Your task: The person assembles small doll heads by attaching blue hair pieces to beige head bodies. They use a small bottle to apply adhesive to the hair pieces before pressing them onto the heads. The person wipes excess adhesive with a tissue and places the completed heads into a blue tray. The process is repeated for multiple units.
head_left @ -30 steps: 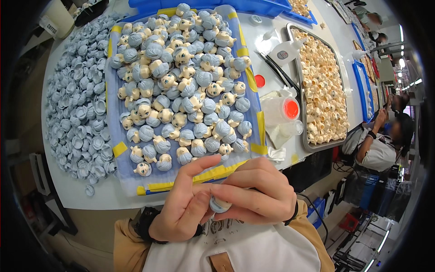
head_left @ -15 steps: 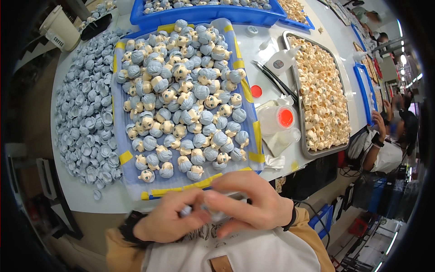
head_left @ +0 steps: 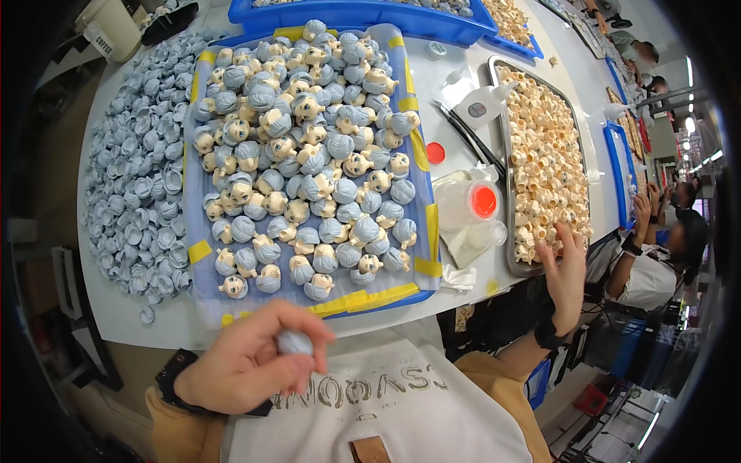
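Observation:
My left hand [head_left: 251, 356] is closed around a rounded, pale blue doll hair piece [head_left: 295, 342], held in front of my apron near the table edge. Whether a face part sits under it is hidden. On the right, my right hand [head_left: 565, 266] reaches over the near end of a metal tray [head_left: 519, 266], fingers apart and tips at the beige doll face pieces [head_left: 544, 162] heaped in it. A blue tray lined with cloth [head_left: 212, 297] and yellow tape bears many doll heads [head_left: 301, 216] with pale blue hair and painted eyes.
Loose pale blue hair shells [head_left: 139, 177] pile up at the left. Between the trays lie black tweezers [head_left: 463, 127], a white squeeze bottle [head_left: 482, 106], a red cap [head_left: 435, 153] and a clear jar [head_left: 463, 204]. A blue bin [head_left: 363, 15] stands behind; co-workers sit at the right.
My hands were together over my lap, fingers working at a small pale blue piece. They have parted: the right moved out to the metal tray, while the left shifted slightly left with the piece.

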`<state>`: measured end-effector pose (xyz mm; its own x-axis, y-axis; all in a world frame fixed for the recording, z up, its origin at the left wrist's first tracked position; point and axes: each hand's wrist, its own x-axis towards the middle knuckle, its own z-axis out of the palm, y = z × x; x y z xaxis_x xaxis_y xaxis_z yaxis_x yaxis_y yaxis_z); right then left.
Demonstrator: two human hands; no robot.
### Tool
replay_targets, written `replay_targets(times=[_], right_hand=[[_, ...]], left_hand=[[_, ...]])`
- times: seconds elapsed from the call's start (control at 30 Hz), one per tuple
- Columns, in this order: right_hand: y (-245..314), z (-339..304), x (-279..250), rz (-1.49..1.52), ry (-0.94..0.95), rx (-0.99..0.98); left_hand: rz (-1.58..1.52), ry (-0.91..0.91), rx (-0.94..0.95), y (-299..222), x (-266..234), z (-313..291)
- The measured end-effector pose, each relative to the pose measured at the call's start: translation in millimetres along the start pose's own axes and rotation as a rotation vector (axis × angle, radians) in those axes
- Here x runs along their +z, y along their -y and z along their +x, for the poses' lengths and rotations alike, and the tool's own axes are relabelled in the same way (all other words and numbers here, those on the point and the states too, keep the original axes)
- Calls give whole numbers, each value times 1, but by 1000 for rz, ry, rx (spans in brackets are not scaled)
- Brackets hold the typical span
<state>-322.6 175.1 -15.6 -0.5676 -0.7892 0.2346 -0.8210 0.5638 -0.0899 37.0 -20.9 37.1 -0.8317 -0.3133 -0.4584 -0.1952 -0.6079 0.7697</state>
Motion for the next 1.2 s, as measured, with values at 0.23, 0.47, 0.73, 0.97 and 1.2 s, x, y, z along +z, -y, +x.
replay_targets(times=[0.23,0.47,0.73,0.97,1.2], right_hand=[[-9,6,9,313,-42,245],[106,1,-27,615,-357,-67],[200,-10,-12,1003,-103,-806],[201,-18,-10,1280,30,-847],[195,-11,-3,1502,185,-887]], left_hand=[[170,86,264,24,1,18],[137,39,290,31,14,30],[199,46,405,38,1,27],[383,107,464,41,-4,35],[342,259,390,45,-9,37]])
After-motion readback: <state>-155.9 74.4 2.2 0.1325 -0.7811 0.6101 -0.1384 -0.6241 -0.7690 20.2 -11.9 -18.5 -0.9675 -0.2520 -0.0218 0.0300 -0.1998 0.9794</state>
